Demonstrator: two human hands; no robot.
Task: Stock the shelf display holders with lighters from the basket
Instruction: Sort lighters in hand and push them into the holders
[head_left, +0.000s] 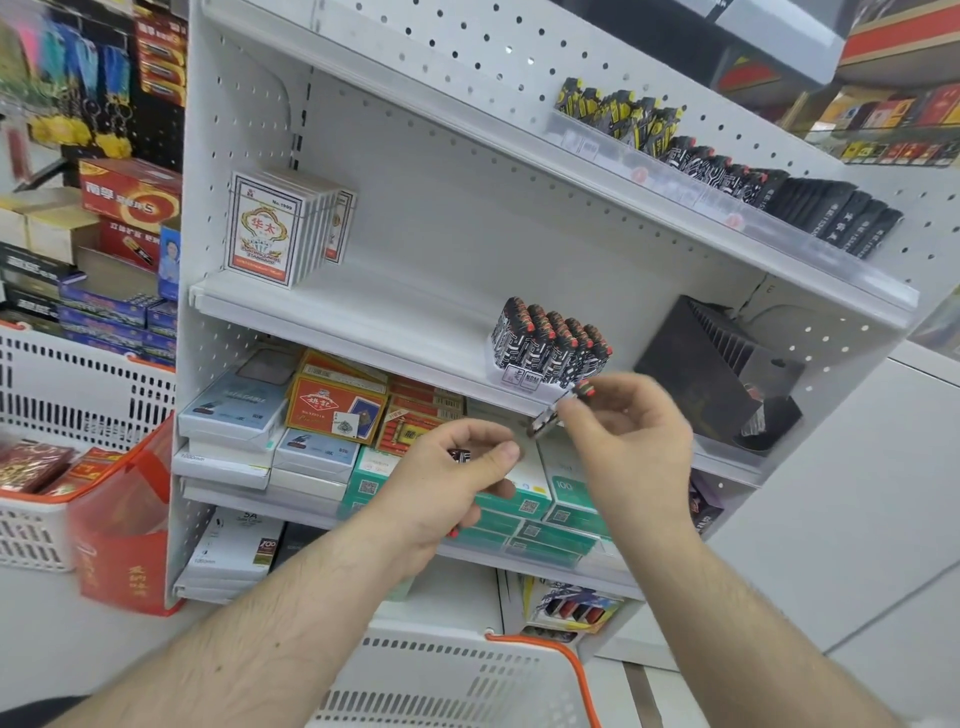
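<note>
- Two hands are working at a white shop shelf (363, 317): the right hand (631, 431) is pinching one patterned lighter (563, 405) by thumb and fingertips, just below a clear display holder (524, 376) at the shelf's front edge.
- The left hand (447, 478) is curling round more lighters (460, 456); only dark ends are peeking out, so their number cannot be told.
- The holder is carrying a cluster of matching red-capped lighters, with some room seemingly left on its right side.
- The long holder (675, 176) on the shelf above is standing mostly filled with lighters in three patterns.
- A white basket (519, 675) with an orange handle is sitting below the forearms; its contents are hidden.
- Judged from this, stocking is well under way, with the hand-held lighters not yet placed.
</note>
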